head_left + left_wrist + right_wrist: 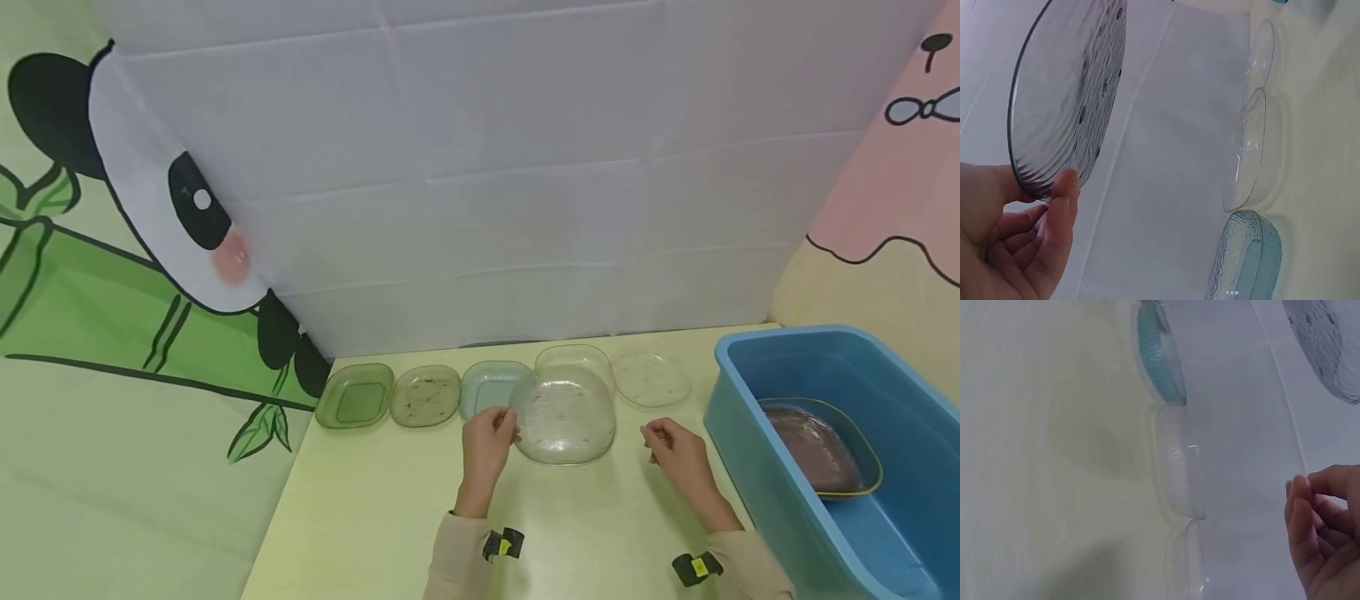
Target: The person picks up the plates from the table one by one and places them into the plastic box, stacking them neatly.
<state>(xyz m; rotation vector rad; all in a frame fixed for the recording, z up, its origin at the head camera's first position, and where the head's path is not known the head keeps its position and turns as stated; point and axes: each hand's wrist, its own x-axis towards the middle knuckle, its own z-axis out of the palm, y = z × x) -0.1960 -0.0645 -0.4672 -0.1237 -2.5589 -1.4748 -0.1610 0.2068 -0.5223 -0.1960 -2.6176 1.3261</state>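
My left hand [486, 446] pinches the rim of a clear ribbed glass plate [566, 421], with thumb on one side and fingers on the other. In the left wrist view the plate [1063, 94] is raised above the table, tilted, with small dark spots on its base. To the right of the plate and apart from it, my right hand [681, 460] hovers over the table. Its fingers [1302, 534] are loosely curled near the thumb, holding nothing. Behind the held plate stand a clear round dish [573, 357] and a pale blue dish [491, 379], both partly covered by it.
Along the table's back edge, a green square dish [354, 396] and a greenish patterned dish [426, 396] stand at left, a clear shallow dish [652, 379] at right. A deep blue tub [772, 467] on the right contains a yellow-rimmed dish [870, 467] with a purplish-brown base.
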